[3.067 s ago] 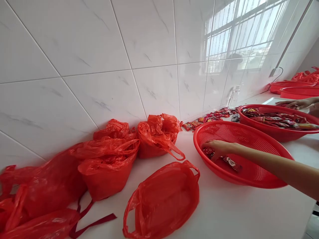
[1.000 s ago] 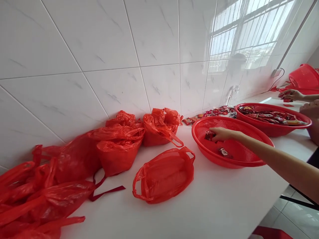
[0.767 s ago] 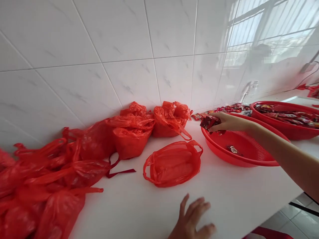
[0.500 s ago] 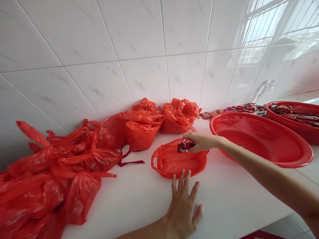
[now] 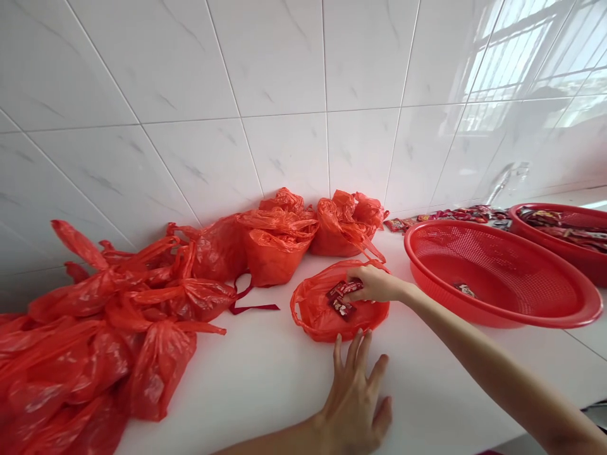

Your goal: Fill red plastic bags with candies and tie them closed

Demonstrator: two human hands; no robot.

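A red plastic bag (image 5: 310, 316) lies with its mouth spread on the white counter. My right hand (image 5: 374, 283) reaches into it from the right, its fingers closed on small dark red snack packets (image 5: 342, 299) with white lettering. How many packets there are I cannot tell, as they overlap. My left hand (image 5: 355, 395) rests palm down at the bag's near edge, fingers stretched and spread, fingertips by the rim, with nothing in it.
A red plastic basket (image 5: 474, 253) stands to the right with a small packet (image 5: 465, 289) inside. Behind it are a second basket (image 5: 516, 218) of packets and loose packets (image 5: 459, 215) along the wall. Tied red bags (image 5: 161, 360) are heaped at left; filled bags (image 5: 279, 246) stand behind.
My right hand has moved down into the red bag with the packets, which now sit lower inside it. My left hand stays near the rim. The view has shifted slightly.
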